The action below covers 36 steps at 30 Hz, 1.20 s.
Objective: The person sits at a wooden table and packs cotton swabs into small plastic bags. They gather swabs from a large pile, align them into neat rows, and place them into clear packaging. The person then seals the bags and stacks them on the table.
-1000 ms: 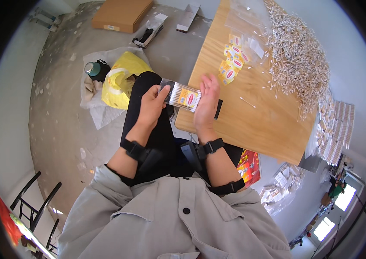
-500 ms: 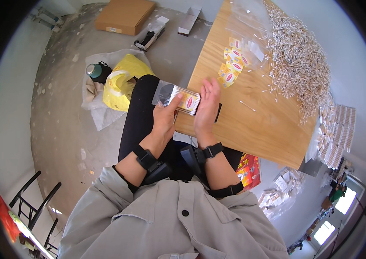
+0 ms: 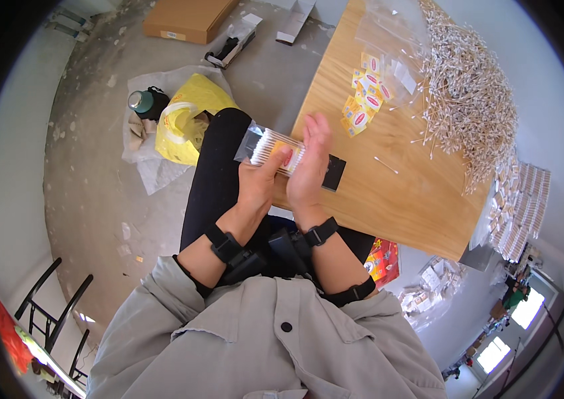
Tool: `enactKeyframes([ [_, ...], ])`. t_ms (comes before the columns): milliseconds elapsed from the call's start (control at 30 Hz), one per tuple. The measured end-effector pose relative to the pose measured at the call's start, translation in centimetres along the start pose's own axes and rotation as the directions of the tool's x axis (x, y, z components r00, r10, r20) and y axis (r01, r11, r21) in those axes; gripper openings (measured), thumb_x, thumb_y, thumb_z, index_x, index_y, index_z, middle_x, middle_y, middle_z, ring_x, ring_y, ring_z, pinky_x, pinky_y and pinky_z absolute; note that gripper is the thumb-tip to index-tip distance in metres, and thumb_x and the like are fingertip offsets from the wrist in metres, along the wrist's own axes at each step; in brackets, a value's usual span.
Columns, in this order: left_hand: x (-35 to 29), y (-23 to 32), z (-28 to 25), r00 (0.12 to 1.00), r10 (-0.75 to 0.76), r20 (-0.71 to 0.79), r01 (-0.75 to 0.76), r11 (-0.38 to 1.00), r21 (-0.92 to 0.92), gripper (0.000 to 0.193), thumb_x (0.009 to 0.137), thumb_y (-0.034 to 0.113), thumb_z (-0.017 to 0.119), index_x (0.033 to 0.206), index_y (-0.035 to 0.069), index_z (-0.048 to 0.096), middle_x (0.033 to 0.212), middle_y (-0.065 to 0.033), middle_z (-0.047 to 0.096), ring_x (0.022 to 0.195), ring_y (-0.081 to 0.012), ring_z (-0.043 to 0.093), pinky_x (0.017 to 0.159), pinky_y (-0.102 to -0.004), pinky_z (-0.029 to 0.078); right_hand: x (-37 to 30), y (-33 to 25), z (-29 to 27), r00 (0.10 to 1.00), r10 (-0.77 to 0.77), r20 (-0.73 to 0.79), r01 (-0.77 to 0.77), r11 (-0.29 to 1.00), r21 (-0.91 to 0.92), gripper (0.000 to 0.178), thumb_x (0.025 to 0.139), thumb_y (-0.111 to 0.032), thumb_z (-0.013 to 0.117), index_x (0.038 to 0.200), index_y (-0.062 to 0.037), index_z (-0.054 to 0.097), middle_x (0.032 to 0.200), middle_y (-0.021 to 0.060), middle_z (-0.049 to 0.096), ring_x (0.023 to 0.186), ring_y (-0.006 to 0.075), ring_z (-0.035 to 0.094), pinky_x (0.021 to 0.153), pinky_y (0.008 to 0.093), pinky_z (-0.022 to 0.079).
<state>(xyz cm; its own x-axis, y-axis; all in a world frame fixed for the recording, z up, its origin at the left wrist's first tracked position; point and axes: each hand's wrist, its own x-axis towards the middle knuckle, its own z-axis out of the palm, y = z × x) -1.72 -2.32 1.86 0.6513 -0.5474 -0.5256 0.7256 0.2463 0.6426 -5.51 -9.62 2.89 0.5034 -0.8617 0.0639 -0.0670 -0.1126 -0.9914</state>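
Note:
My left hand (image 3: 257, 188) grips a clear plastic bag of cotton swabs (image 3: 266, 147), its thumb lying across the front. A yellow card with a red oval shows among the white-tipped sticks. At the bag's upper left the clear film sticks out past the swabs. My right hand (image 3: 308, 166) is flat, its fingers stretched out and its palm side against the right end of the pack. Both hands are at the near left corner of the wooden table (image 3: 388, 213). Beside the right hand a flat black object (image 3: 334, 173) lies on the table.
A large heap of loose cotton swabs (image 3: 471, 93) covers the table's far right. Yellow cards (image 3: 364, 100) lie left of clear plastic bags (image 3: 388, 33). One swab (image 3: 386, 165) lies alone. Packed swabs (image 3: 525, 206) are stacked beyond the right edge. On the floor, left, are a yellow bag (image 3: 185, 126) and bottle (image 3: 140, 101).
My right hand has shifted slightly left and tilted against the pack's end, uncovering more of the black object. My left thumb now covers more of the card. The view has shifted a little.

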Motion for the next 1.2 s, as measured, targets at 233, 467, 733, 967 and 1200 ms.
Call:
enactKeyframes([
  [233,-0.1,-0.3,0.2,1.0,-0.008,0.017,0.008,0.999,-0.037,0.025,0.089,0.007,0.07,0.111,-0.002,0.062,0.102,-0.0064,0.067,0.089,-0.0119,0.064,0.077,-0.0261,0.053,0.1,-0.7,1.6,1.0,0.022,0.017,-0.023,0.998,0.055,0.049,0.104,-0.03,0.033,0.139,0.0043,0.036,0.139,0.0191,0.042,0.131,0.0279,0.041,0.113,0.0384,0.027],
  [467,-0.3,0.6,-0.2,0.999,-0.052,0.003,0.052,0.998,-0.034,0.023,0.091,0.005,0.067,0.112,-0.003,0.061,0.104,-0.0079,0.067,0.089,-0.0128,0.064,0.077,-0.0267,0.053,-0.3,-1.5,2.7,0.999,0.033,0.027,-0.036,0.992,0.119,0.05,0.103,-0.029,0.035,0.14,0.0041,0.035,0.136,0.0203,0.044,0.129,0.0287,0.042,0.112,0.0382,0.027],
  [733,-2.0,7.3,-0.3,0.983,0.183,0.016,-0.184,0.98,0.082,0.023,0.091,0.003,0.066,0.113,-0.001,0.061,0.104,-0.007,0.066,0.092,-0.0132,0.064,0.079,-0.0274,0.052,-0.6,-6.0,6.2,0.99,-0.101,0.1,0.058,0.929,0.365,0.057,0.103,-0.035,0.034,0.143,0.0046,0.029,0.139,0.0208,0.037,0.133,0.0296,0.037,0.114,0.0413,0.024],
  [967,-4.8,10.1,0.8,0.987,0.157,0.025,-0.156,0.987,-0.048,0.025,0.091,0.008,0.067,0.115,0.006,0.061,0.109,-0.0043,0.067,0.097,-0.0129,0.064,0.082,-0.028,0.052,-0.8,-10.8,5.7,0.976,-0.064,0.209,-0.087,0.76,0.644,0.055,0.102,-0.032,0.032,0.145,0.0026,0.03,0.144,0.0177,0.04,0.139,0.0254,0.033,0.117,0.0398,0.018],
  [1200,-5.6,9.7,1.1,0.94,-0.213,0.266,0.248,0.963,-0.107,0.027,0.091,0.017,0.07,0.115,0.011,0.059,0.106,-0.0009,0.068,0.091,-0.0109,0.065,0.076,-0.0302,0.054,2.1,-9.7,-5.0,0.77,0.081,0.633,-0.413,0.82,0.397,0.03,0.094,-0.007,0.06,0.123,-0.0004,0.057,0.117,0.0069,0.06,0.112,0.0134,0.056,0.096,0.0291,0.045],
])
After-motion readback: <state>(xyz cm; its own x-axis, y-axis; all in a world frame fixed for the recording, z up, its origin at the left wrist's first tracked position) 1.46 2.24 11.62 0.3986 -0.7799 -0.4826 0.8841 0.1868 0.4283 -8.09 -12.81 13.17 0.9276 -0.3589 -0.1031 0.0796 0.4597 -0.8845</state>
